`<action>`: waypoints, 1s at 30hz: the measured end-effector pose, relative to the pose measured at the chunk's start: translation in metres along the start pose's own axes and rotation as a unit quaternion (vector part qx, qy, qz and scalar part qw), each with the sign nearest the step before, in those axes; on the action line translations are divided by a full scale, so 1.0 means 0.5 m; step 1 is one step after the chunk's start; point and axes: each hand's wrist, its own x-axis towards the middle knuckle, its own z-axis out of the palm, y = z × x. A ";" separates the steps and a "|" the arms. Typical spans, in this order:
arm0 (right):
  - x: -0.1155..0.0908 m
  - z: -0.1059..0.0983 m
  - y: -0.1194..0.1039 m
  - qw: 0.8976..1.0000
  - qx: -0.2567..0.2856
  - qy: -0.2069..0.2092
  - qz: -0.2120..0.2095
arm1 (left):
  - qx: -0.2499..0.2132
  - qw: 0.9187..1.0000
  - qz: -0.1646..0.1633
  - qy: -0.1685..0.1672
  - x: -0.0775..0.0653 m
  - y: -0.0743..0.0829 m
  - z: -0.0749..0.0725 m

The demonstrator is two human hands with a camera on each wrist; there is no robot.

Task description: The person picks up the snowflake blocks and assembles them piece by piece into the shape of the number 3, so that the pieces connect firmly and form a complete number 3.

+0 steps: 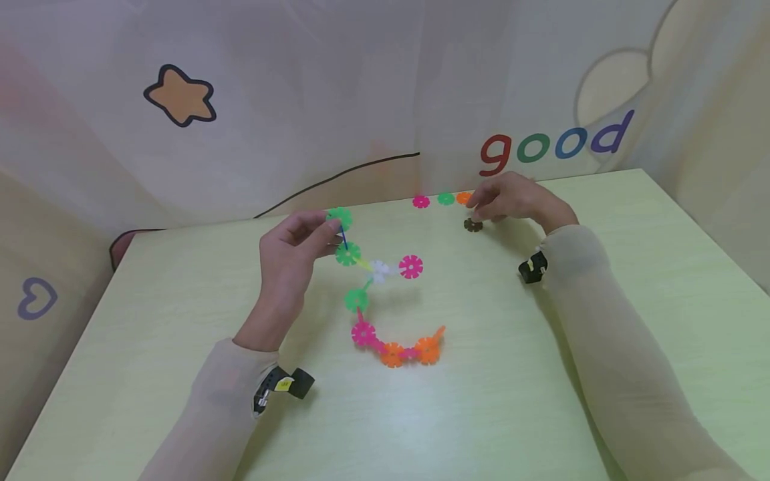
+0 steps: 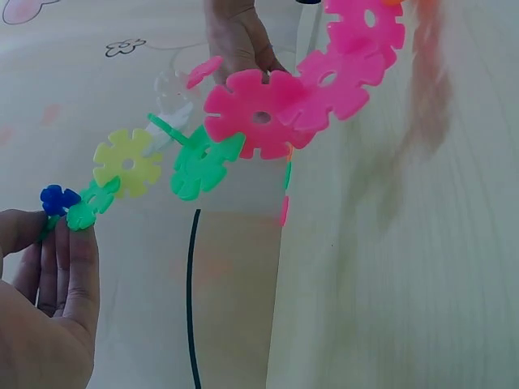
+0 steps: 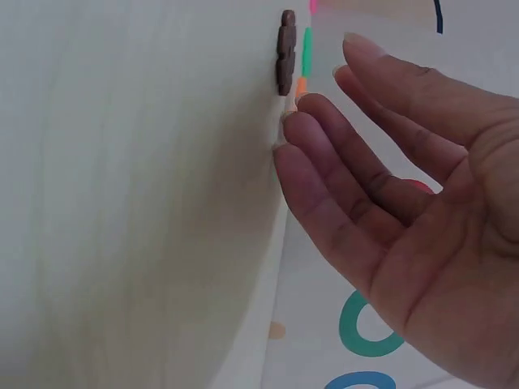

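In the head view my left hand (image 1: 293,257) pinches the upper end of a chain of interlocking plastic snowflake discs (image 1: 356,300). Green, blue, yellow, clear, pink and orange discs make it up, with a pink disc (image 1: 411,267) on a side branch. The left wrist view shows thumb and fingers at a blue disc (image 2: 58,199) and a green disc (image 2: 96,201). My right hand (image 1: 511,199) hovers at the table's back, beside a loose brown disc (image 1: 473,225). In the right wrist view its fingers are loosely bent and hold nothing; the brown disc (image 3: 286,53) lies flat.
Along the table's back edge lie a loose pink disc (image 1: 420,202), a green disc (image 1: 446,199) and an orange disc (image 1: 464,198). A printed curtain (image 1: 337,93) hangs behind the pale table (image 1: 493,401).
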 end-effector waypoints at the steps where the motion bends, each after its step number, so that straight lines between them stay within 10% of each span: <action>1: 0.002 0.001 0.002 1.000 -0.003 -0.004 0.000 | -0.001 1.000 0.001 0.000 -0.001 0.000 0.000; 30: 0.004 0.012 -0.021 0.999 -0.004 0.007 -0.039 | -0.009 1.000 0.001 -0.012 -0.002 0.004 0.002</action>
